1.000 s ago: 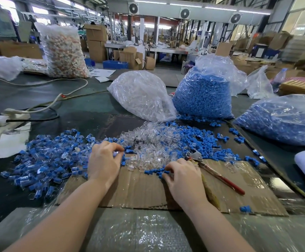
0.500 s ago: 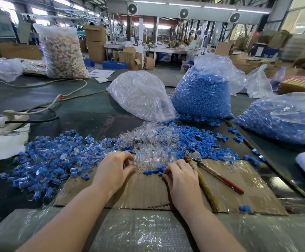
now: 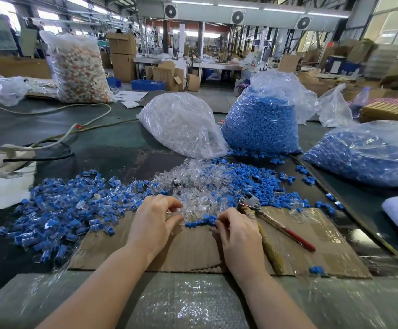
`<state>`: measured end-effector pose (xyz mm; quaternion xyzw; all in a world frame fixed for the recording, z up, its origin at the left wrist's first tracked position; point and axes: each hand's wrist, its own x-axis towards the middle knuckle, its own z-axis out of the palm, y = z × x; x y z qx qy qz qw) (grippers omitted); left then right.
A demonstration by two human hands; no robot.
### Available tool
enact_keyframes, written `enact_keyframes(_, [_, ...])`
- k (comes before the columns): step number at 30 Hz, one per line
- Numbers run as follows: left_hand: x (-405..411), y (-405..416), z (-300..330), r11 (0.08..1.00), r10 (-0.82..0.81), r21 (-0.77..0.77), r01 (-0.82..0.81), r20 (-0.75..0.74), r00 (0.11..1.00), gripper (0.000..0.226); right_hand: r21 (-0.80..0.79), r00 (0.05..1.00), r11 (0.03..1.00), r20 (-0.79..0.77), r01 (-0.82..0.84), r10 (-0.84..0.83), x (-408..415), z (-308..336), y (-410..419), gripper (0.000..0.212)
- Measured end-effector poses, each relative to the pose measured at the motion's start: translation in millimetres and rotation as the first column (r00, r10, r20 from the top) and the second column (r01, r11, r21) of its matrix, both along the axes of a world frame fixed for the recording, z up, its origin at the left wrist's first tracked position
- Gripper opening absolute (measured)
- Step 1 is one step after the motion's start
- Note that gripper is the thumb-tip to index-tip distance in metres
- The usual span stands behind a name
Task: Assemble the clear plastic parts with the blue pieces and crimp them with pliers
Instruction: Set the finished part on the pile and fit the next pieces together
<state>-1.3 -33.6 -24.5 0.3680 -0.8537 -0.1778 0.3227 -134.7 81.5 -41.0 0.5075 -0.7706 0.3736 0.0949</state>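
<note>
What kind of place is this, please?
Probably a factory assembly floor: large bags of blue pieces and clear parts, stacked cardboard boxes and more workbenches behind.

The left hand (image 3: 154,222) is sliding rightward from the heap of assembled blue pieces (image 3: 74,210) to the near edge of the clear parts (image 3: 198,193), fingers curling over them. The right hand (image 3: 237,233) is edging forward, its fingertips reaching the small row of blue pieces (image 3: 201,221).

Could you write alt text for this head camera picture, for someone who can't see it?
Two bare hands reach into loose parts on cardboard: the left hand at the clear plastic parts, the right hand at a row of blue pieces. Pliers lie unused beside the right hand.
</note>
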Motion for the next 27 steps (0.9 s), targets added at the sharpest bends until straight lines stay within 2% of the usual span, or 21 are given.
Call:
enact_keyframes(2, [-8.3, 6.5, 2.4, 0.998, -0.038, 0.039, 0.040, -0.042, 0.998, 0.024, -0.016, 1.000, 1.000, 0.002, 0.011, -0.011, 0.7, 0.5, 1.1, 0.012])
enact_keyframes(4, [-17.9, 16.1, 2.8, 0.984, -0.099, 0.141, 0.111, -0.087, 0.991, 0.020, -0.029, 1.000, 0.999, 0.008, 0.016, -0.016, 1.0, 1.3, 2.1, 0.013])
enact_keyframes(8, [-33.8, 33.1, -3.6, 0.945, -0.157, 0.261, 0.199, -0.173, 0.972, 0.026, -0.048, 1.000, 0.999, 0.023, 0.018, -0.017, -0.3, 1.5, 2.9, 0.009])
enact_keyframes(12, [-40.8, 37.1, -7.7, 0.935, -0.107, 0.312, 0.170, -0.208, 0.972, 0.025, -0.055, 0.999, 0.998, 0.036, -0.005, 0.007, -2.5, 0.8, 3.9, 0.004])
enact_keyframes(16, [-38.9, 34.3, -7.6, 0.894, -0.026, 0.417, 0.161, -0.312, 0.950, 0.025, -0.052, 0.998, 0.999, 0.060, -0.016, 0.019, -3.6, 0.4, 3.1, 0.007])
enact_keyframes(22, [-37.7, 31.8, -9.5, 0.800, 0.043, 0.546, 0.248, -0.465, 0.884, 0.012, -0.118, 0.993, 0.993, 0.114, -0.007, 0.021, -3.2, 2.5, 4.7, 0.006])
enact_keyframes(25, [-36.8, 30.7, -10.3, 0.724, 0.072, 0.607, 0.328, -0.540, 0.839, 0.014, -0.130, 0.992, 0.991, 0.127, -0.005, 0.022, -2.3, 3.9, 5.3, 0.003])
enact_keyframes(27, [-36.8, 30.1, -10.0, 0.710, 0.076, 0.614, 0.345, -0.555, 0.829, 0.014, -0.136, 0.993, 0.991, 0.117, -0.017, 0.033, -1.8, 4.4, 5.4, 0.004])
